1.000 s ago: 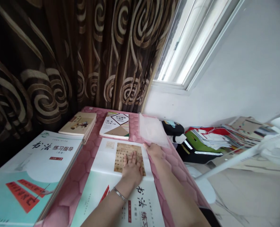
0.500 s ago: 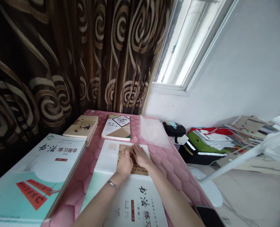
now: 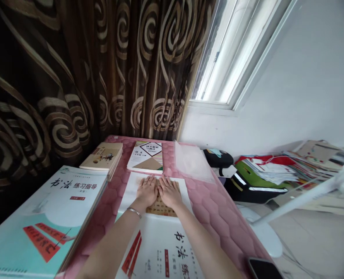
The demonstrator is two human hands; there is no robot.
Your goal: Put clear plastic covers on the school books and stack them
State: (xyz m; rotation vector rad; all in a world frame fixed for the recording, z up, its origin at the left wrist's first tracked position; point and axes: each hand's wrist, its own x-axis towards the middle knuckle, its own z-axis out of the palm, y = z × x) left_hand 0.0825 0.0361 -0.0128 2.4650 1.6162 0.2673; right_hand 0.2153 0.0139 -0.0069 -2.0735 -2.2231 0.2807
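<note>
An opened book [image 3: 157, 238] lies in front of me on a pink quilted cover. Its far part carries a brown picture with dark writing [image 3: 161, 209]; the near page shows a large title and a red strip. My left hand [image 3: 147, 190], with a bracelet on the wrist, rests flat on the far part, fingers stretched away from me. Beside it my right hand [image 3: 170, 191] lies flat too, thumbs close together. Both palms cover much of the brown picture. Neither hand grips anything.
On the left is a stack of large workbooks [image 3: 41, 221], with smaller tan books [image 3: 103, 155] behind. A white workbook [image 3: 146, 155] and a clear plastic sheet [image 3: 192, 161] lie beyond. A phone [image 3: 264, 268] sits at the right edge; a white fan [image 3: 299, 205] stands past it.
My left hand has gone from curled to flat and shifted a little left across the page. The right hand stays flat. More of the near page's red print shows.
</note>
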